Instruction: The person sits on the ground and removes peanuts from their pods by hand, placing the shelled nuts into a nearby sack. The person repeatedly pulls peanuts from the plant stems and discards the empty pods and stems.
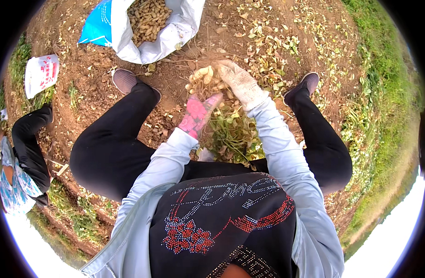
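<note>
A bunch of peanut plants lies between my hands, with pale pods and thin roots at the far end. Its green and yellowing leaves hang back toward my lap. My left hand, in a pink flowered glove, is closed round the plants just below the pods; its thumb shows, while most of its fingers are hidden. From the right, my right hand, in a soiled off-white glove, closes over the pods, its fingertips partly hidden.
Beyond my hands stands an open white sack holding loose peanuts, with a blue panel on its left side. A white bag with red print is at far left, near another person. Dry leaves litter the soil; grass borders the right.
</note>
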The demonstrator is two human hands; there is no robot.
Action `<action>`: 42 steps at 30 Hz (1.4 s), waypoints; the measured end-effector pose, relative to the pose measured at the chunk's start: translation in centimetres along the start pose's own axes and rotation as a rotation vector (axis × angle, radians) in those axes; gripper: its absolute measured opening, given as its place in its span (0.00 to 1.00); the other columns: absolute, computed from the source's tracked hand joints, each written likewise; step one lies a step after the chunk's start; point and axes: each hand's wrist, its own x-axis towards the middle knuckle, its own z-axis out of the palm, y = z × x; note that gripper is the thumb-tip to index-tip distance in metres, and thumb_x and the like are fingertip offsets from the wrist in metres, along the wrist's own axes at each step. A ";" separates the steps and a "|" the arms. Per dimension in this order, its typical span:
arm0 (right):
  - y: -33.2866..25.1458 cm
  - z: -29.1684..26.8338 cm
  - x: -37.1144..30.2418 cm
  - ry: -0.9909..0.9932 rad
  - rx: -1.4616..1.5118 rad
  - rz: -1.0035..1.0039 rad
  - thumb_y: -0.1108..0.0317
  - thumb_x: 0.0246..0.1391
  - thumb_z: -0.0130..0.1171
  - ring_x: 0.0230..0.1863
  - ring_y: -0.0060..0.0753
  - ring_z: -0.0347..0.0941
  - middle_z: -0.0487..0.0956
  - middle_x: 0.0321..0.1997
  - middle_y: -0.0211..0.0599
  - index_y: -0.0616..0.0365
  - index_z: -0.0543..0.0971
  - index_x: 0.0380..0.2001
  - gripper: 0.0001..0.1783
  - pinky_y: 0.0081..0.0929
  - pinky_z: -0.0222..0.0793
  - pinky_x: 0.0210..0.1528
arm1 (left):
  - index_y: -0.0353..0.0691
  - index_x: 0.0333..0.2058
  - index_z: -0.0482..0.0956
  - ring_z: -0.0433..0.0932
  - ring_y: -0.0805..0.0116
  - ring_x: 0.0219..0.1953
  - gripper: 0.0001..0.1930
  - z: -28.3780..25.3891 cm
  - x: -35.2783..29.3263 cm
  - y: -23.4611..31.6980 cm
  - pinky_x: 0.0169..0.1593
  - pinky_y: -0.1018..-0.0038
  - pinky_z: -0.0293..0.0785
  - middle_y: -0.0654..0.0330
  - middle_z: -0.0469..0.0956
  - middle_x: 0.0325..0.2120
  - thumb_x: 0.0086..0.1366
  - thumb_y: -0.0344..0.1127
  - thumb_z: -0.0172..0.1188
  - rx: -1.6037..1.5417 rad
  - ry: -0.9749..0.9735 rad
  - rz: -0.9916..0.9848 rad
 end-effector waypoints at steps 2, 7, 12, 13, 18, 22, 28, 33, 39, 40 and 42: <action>0.4 1.0 0.3 0.153 -0.180 -0.064 0.56 0.59 0.51 0.44 0.42 0.75 0.77 0.44 0.42 0.57 0.73 0.49 0.20 0.32 0.68 0.47 | 0.36 0.57 0.62 0.73 0.68 0.51 0.26 0.0 0.8 -0.9 0.53 0.73 0.72 0.54 0.71 0.51 0.62 0.28 0.58 -0.034 0.009 0.047; 1.6 1.5 1.0 0.336 -0.514 -0.370 0.54 0.56 0.53 0.45 0.42 0.75 0.77 0.44 0.47 0.60 0.75 0.45 0.22 0.30 0.68 0.47 | 0.42 0.59 0.62 0.74 0.69 0.48 0.26 1.4 1.4 -1.1 0.49 0.75 0.75 0.59 0.72 0.51 0.63 0.28 0.57 -0.566 0.078 0.076; 1.1 0.7 2.1 0.071 -0.190 -0.151 0.54 0.57 0.51 0.44 0.35 0.74 0.76 0.47 0.45 0.61 0.73 0.48 0.23 0.27 0.68 0.46 | 0.42 0.59 0.62 0.76 0.71 0.45 0.26 0.4 1.6 -1.9 0.40 0.77 0.79 0.59 0.74 0.49 0.63 0.30 0.57 -0.051 -0.005 0.083; 1.4 0.3 2.9 0.049 -0.306 -0.186 0.54 0.58 0.51 0.43 0.30 0.74 0.78 0.46 0.40 0.61 0.73 0.49 0.23 0.26 0.68 0.46 | 0.41 0.59 0.63 0.76 0.71 0.45 0.26 0.3 2.0 -2.3 0.38 0.78 0.79 0.59 0.74 0.49 0.63 0.31 0.57 -0.037 -0.021 0.078; 2.1 0.7 3.7 0.136 -0.463 -0.199 0.62 0.61 0.46 0.32 0.28 0.74 0.77 0.35 0.37 0.57 0.73 0.48 0.17 0.25 0.70 0.34 | 0.37 0.56 0.66 0.76 0.72 0.46 0.23 0.0 1.2 -1.8 0.44 0.76 0.75 0.59 0.76 0.46 0.62 0.33 0.58 0.066 -0.008 -0.035; 3.9 0.0 4.9 0.221 -1.111 -0.427 0.69 0.54 0.46 0.42 0.46 0.75 0.76 0.43 0.49 0.61 0.72 0.47 0.17 0.37 0.71 0.45 | 0.37 0.50 0.73 0.75 0.73 0.48 0.16 -0.2 0.9 -1.7 0.49 0.75 0.72 0.59 0.79 0.42 0.65 0.35 0.55 0.305 0.009 -0.035; 1.9 -0.8 4.2 0.058 -1.184 -0.497 0.70 0.50 0.47 0.50 0.50 0.70 0.73 0.46 0.53 0.65 0.70 0.45 0.18 0.37 0.66 0.51 | 0.34 0.51 0.70 0.75 0.71 0.47 0.20 0.0 1.1 -2.2 0.52 0.75 0.70 0.57 0.77 0.44 0.64 0.39 0.56 0.272 -0.074 -0.001; 1.4 -1.5 2.4 0.289 -0.035 0.138 0.61 0.55 0.50 0.46 0.41 0.70 0.74 0.44 0.45 0.61 0.70 0.47 0.19 0.29 0.65 0.50 | 0.31 0.54 0.65 0.73 0.65 0.51 0.23 -0.2 0.4 -3.9 0.54 0.72 0.70 0.50 0.76 0.45 0.65 0.38 0.56 -0.139 -0.132 -0.089; 8.7 -7.1 5.9 0.461 0.557 0.164 0.49 0.61 0.48 0.17 0.20 0.68 0.72 0.20 0.27 0.54 0.71 0.38 0.18 0.10 0.55 0.08 | 0.30 0.51 0.68 0.76 0.70 0.44 0.23 0.1 0.0 -2.6 0.49 0.75 0.72 0.55 0.77 0.44 0.61 0.35 0.62 0.025 -0.018 0.029; 9.3 -7.6 7.4 0.415 0.518 0.161 0.48 0.61 0.48 0.22 0.24 0.70 0.73 0.26 0.31 0.55 0.69 0.42 0.20 0.14 0.61 0.13 | 0.30 0.51 0.68 0.76 0.71 0.43 0.23 0.3 -0.2 -2.5 0.49 0.76 0.72 0.55 0.77 0.44 0.61 0.35 0.62 0.016 -0.005 0.032; 9.4 -8.6 10.0 0.337 0.444 0.156 0.45 0.60 0.48 0.31 0.32 0.75 0.75 0.38 0.38 0.57 0.67 0.50 0.27 0.21 0.73 0.23 | 0.30 0.53 0.66 0.76 0.70 0.45 0.23 0.6 -0.2 -1.6 0.50 0.75 0.72 0.55 0.75 0.46 0.63 0.36 0.58 -0.061 -0.105 0.020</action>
